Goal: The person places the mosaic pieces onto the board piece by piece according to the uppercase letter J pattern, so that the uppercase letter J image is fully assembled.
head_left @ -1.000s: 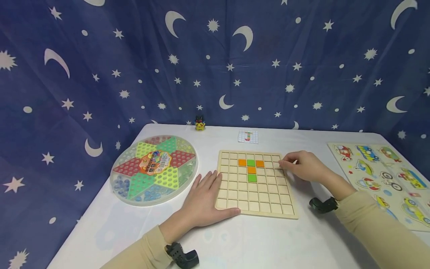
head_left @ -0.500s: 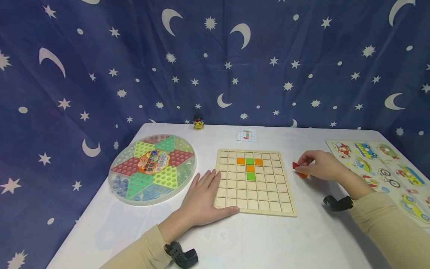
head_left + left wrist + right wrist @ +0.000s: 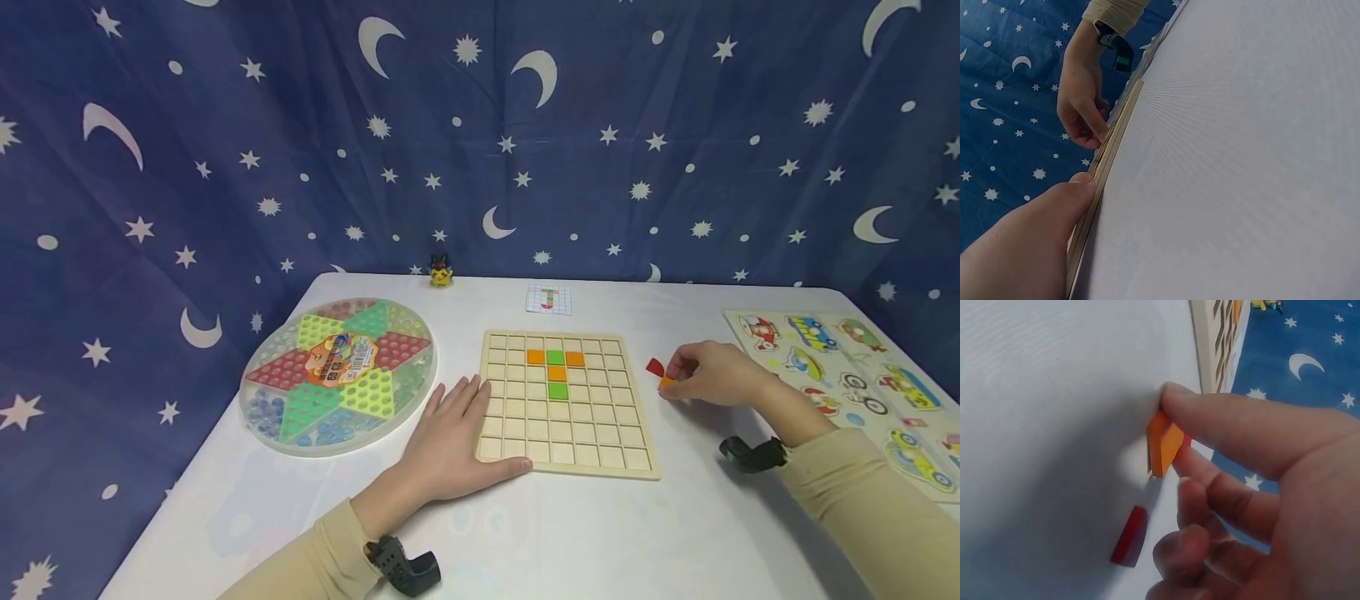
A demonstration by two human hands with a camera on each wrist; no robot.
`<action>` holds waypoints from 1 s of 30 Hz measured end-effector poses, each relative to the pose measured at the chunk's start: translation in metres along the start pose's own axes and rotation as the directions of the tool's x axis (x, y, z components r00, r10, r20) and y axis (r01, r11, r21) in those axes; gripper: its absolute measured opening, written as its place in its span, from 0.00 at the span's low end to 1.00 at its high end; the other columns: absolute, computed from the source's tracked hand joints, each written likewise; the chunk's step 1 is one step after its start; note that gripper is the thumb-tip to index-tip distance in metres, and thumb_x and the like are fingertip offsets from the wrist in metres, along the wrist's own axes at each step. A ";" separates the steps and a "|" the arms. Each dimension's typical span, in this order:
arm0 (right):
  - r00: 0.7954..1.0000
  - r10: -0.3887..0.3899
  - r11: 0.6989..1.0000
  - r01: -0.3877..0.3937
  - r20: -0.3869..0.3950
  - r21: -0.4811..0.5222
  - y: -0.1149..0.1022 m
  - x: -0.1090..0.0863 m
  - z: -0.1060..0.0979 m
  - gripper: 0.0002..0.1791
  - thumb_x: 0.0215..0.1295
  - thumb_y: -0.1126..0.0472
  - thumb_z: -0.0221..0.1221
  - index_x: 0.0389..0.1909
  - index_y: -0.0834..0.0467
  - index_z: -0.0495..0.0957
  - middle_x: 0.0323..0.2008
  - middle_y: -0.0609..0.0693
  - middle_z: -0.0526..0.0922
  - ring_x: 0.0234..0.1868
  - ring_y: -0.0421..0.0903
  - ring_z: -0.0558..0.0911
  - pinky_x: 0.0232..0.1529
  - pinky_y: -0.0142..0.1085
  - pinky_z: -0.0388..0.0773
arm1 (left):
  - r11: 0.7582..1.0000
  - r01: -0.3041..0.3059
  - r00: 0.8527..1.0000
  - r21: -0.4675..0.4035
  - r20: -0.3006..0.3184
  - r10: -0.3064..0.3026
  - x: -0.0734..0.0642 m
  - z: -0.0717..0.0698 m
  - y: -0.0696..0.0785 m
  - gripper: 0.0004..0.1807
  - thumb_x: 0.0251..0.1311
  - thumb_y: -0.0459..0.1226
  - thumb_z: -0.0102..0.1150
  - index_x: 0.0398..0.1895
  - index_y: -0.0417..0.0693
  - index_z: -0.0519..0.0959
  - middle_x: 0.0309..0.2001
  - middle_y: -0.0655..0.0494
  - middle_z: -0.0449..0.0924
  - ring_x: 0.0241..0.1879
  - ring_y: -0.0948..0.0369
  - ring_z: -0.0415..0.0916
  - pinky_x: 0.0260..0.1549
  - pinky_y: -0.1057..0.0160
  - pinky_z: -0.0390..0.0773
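Observation:
My left hand (image 3: 450,450) rests with spread fingers on the left edge of a pale wooden grid board (image 3: 592,433), its thumb along the near edge. Several orange and green square tiles (image 3: 557,373) sit in the board's upper cells, in a T-like shape. To the right of the board, my right hand (image 3: 712,375) pinches a small orange block (image 3: 1165,440) between thumb and fingers, low over the table. One red piece (image 3: 655,367) with a curved side lies just beyond the orange block. In the right wrist view another red block (image 3: 1129,537) lies on the white cloth nearby.
A round Chinese checkers set (image 3: 408,417) with marbles stands on the left. A small pattern card (image 3: 558,300) lies behind the board, and a yellow figurine (image 3: 441,273) stands at the back. A vehicle picture puzzle (image 3: 832,367) lies at the right.
My right hand has moved right, from the board's right edge to the loose pieces, where it now pinches the orange block. My left hand stays on the board. The tiles have not changed.

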State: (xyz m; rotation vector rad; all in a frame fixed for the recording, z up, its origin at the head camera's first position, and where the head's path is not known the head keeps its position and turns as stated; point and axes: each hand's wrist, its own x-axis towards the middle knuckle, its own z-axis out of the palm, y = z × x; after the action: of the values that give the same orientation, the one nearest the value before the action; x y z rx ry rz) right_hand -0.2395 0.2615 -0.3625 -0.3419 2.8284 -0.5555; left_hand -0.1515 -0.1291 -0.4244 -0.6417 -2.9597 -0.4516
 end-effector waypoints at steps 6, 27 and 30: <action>1.000 -0.015 1.000 0.016 -0.013 0.014 -0.005 -0.002 0.001 0.20 0.54 0.53 0.76 0.36 0.58 0.76 0.31 0.49 0.75 0.31 0.47 0.73 0.29 0.39 0.69 | 1.000 -0.003 1.000 0.003 0.007 0.003 0.000 -0.001 0.001 0.69 0.50 0.84 0.40 0.81 0.41 0.55 0.80 0.44 0.53 0.79 0.50 0.47 0.76 0.45 0.40; 0.979 -0.202 0.947 0.194 0.007 0.255 -0.075 0.009 0.029 0.09 0.62 0.59 0.72 0.42 0.53 0.84 0.36 0.46 0.83 0.37 0.47 0.79 0.38 0.40 0.78 | 1.000 0.001 1.000 -0.001 0.007 -0.001 0.000 -0.001 0.000 0.68 0.52 0.82 0.43 0.81 0.40 0.55 0.80 0.44 0.53 0.79 0.50 0.47 0.76 0.45 0.40; 0.973 -0.230 0.938 0.215 0.026 0.270 -0.082 0.012 0.037 0.09 0.62 0.58 0.72 0.41 0.53 0.84 0.34 0.46 0.83 0.35 0.47 0.79 0.37 0.40 0.78 | 1.000 0.004 1.000 0.000 0.009 -0.004 0.000 -0.001 -0.001 0.68 0.51 0.83 0.42 0.81 0.41 0.55 0.80 0.44 0.53 0.79 0.50 0.47 0.76 0.45 0.40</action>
State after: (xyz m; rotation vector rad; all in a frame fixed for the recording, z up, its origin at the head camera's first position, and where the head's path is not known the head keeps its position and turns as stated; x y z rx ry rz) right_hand -0.2259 0.1717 -0.3654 -0.6185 2.6306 -0.9448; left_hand -0.1518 -0.1299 -0.4236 -0.6392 -2.9699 -0.4502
